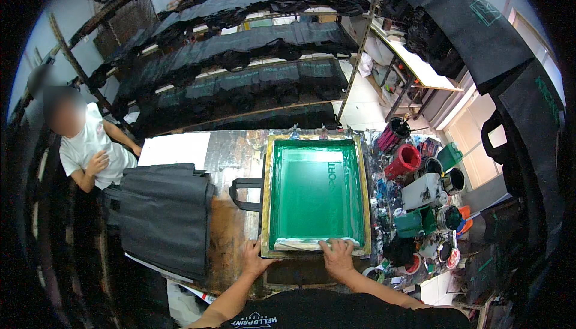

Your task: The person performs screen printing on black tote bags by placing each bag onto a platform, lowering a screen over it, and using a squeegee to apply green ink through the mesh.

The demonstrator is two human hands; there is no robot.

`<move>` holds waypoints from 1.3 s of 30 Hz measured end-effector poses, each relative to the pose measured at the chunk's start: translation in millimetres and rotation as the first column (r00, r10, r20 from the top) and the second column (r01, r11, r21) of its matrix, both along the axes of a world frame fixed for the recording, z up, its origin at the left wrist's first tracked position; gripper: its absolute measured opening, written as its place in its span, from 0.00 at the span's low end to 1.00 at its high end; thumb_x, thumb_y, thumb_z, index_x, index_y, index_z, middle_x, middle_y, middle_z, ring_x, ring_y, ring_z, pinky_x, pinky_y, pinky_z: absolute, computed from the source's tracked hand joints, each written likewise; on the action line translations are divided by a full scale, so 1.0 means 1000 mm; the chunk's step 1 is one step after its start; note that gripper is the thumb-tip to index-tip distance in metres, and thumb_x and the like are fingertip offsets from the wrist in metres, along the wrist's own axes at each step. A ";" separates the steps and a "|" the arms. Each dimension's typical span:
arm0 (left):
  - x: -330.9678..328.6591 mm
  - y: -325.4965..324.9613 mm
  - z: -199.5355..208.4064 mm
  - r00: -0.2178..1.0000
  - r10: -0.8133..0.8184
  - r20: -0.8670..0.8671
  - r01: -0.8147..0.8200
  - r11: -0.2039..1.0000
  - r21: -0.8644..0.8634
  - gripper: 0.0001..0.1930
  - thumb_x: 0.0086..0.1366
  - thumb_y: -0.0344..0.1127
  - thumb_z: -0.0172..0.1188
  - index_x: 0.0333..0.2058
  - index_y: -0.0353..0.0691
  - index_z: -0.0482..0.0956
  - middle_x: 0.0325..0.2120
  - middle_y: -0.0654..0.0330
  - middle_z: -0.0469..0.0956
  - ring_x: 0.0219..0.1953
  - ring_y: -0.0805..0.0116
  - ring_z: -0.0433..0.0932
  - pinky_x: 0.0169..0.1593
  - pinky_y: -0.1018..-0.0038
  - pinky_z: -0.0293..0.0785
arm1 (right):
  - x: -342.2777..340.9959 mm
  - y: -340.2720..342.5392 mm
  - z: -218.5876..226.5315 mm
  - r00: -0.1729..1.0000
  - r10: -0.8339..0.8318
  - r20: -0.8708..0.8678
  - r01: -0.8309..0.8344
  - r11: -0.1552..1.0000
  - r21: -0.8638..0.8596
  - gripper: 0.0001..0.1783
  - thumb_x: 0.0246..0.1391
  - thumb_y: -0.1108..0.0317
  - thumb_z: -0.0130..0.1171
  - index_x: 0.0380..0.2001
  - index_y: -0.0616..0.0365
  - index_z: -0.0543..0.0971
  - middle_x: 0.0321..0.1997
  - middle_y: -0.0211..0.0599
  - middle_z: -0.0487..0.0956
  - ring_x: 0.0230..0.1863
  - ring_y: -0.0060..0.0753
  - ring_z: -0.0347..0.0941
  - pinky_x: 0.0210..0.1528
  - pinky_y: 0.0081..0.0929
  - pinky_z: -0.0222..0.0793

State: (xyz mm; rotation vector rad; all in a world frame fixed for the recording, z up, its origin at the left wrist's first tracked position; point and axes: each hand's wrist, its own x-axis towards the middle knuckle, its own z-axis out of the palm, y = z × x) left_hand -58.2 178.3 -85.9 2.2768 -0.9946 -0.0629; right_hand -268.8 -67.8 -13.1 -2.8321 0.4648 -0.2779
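A screen printing frame [366, 209] with a mesh coated in wet green ink [312, 197] lies on the worktable in front of me. My left hand [255, 260] grips its near left corner, fingers along the side and thumb at the near edge. With fingers bent over the near edge, my right hand [339, 258] holds the frame right of its middle. A pale strip [297, 245] runs inside that edge; whether it is a separate tool I cannot tell. From beneath the frame, a black tote bag's handle [234, 194] sticks out on the left.
Stacked black bags [165, 221] cover the table's left part, beside a person in a white shirt [99, 149]. Ink pots, including a red bucket [403, 160], crowd the right side. Drying racks [240, 83] with black bags stand beyond; more bags [510, 41] hang at right.
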 end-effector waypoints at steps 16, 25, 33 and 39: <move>0.007 -0.033 0.102 0.990 0.136 -0.031 -0.138 0.912 -0.386 0.43 0.49 0.49 0.83 0.60 0.35 0.76 0.49 0.50 0.84 0.52 0.56 0.82 0.58 0.61 0.76 | 0.045 -0.037 0.123 0.969 -0.032 0.244 0.095 0.963 -0.251 0.30 0.54 0.44 0.66 0.55 0.48 0.78 0.49 0.44 0.75 0.55 0.50 0.69 0.61 0.63 0.57; 0.056 -0.141 0.279 0.954 0.097 -0.283 -0.281 0.618 -0.734 0.26 0.63 0.44 0.75 0.52 0.34 0.79 0.30 0.67 0.78 0.30 0.79 0.71 0.37 0.77 0.72 | 0.150 -0.115 0.276 0.885 0.024 0.466 0.222 0.856 -0.467 0.27 0.55 0.33 0.59 0.35 0.47 0.81 0.33 0.36 0.81 0.41 0.42 0.77 0.47 0.48 0.62; 0.049 -0.113 0.105 0.904 0.323 -0.280 -0.407 0.849 -0.337 0.51 0.63 0.59 0.70 0.70 0.29 0.57 0.52 0.44 0.72 0.49 0.56 0.73 0.54 0.61 0.71 | 0.172 -0.136 0.299 0.888 -0.010 0.459 0.225 0.881 -0.416 0.32 0.56 0.31 0.57 0.36 0.51 0.83 0.35 0.40 0.83 0.42 0.45 0.79 0.48 0.49 0.63; 0.009 -0.082 0.010 0.867 0.492 -0.074 -0.431 0.817 0.384 0.46 0.56 0.59 0.74 0.55 0.21 0.66 0.53 0.30 0.69 0.58 0.32 0.68 0.63 0.48 0.66 | 0.177 -0.144 0.300 0.886 -0.018 0.463 0.224 0.892 -0.393 0.32 0.56 0.31 0.57 0.34 0.53 0.83 0.34 0.41 0.83 0.41 0.46 0.78 0.48 0.49 0.63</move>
